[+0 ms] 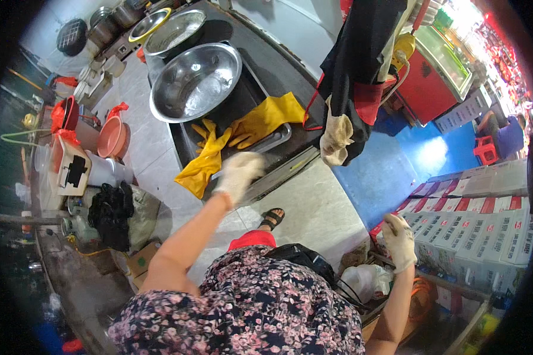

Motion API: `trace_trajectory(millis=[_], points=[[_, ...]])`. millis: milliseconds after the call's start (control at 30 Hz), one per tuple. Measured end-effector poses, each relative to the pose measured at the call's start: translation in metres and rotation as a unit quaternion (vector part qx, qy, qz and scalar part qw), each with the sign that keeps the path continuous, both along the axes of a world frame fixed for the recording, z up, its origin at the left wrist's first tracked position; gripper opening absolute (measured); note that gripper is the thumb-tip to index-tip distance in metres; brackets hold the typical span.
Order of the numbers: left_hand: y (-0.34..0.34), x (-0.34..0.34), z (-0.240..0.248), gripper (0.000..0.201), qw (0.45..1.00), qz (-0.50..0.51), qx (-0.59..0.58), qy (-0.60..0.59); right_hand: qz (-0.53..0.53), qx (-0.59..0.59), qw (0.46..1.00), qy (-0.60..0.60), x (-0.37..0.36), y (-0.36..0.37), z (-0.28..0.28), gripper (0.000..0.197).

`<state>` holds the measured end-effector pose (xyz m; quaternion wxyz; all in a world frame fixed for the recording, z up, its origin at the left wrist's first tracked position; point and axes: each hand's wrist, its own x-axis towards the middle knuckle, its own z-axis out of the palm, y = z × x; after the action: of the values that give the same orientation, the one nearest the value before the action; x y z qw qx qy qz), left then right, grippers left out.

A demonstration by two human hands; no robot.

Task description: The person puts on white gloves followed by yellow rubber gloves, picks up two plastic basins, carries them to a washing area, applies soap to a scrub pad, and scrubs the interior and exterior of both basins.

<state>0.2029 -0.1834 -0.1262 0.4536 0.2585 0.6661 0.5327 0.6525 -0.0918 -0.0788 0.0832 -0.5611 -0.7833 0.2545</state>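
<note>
My left hand (241, 176), in a white knit work glove, is beside a pair of yellow rubber gloves. One yellow rubber glove (202, 167) hangs over the near edge of a dark tray (283, 137). The other yellow glove (272, 118) lies across that tray. Motion smears the left fingers, so their grip does not show. Out to the right, my right hand (400, 242) wears a matching white glove, its fingers curled in and nothing visible in them. A large steel basin (198, 83) rests on the tray's far part.
Beyond are more metal basins (175, 34). A black apron with red trim (355, 71) hangs to the right, a whitish cloth item (336, 139) at its lower end. Stacked cartons (468, 236) stand right; a pink tub (111, 137) and black bag (112, 213) are left.
</note>
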Motion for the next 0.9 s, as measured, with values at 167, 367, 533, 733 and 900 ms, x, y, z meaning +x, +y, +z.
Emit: trace_trajectory(millis=[167,367,533,733,900], points=[[-0.122,-0.134,-0.068,0.027,0.888,0.356,-0.032,0.291,-0.059,-0.106,0.993,0.000,0.084,-0.034,-0.055,0.024],[-0.176,-0.200,-0.128,0.035,0.954,0.247,-0.048,-0.163,0.029,-0.093,0.995,-0.001,0.031,-0.028,-0.041,0.025],[-0.137,-0.166,-0.098,0.045,0.964,0.232,-0.130,0.001,0.049,-0.044,0.998,0.005,-0.008,-0.013,-0.006,0.024],[-0.138,-0.201,-0.108,0.036,0.926,0.180,-0.112,0.313,0.089,-0.030,0.995,0.045,-0.054,-0.015,0.013,0.027],[-0.111,-0.178,-0.063,0.020,0.952,0.263,-0.045,0.152,0.103,-0.040,0.993,0.047,-0.063,-0.022,0.031,0.025]])
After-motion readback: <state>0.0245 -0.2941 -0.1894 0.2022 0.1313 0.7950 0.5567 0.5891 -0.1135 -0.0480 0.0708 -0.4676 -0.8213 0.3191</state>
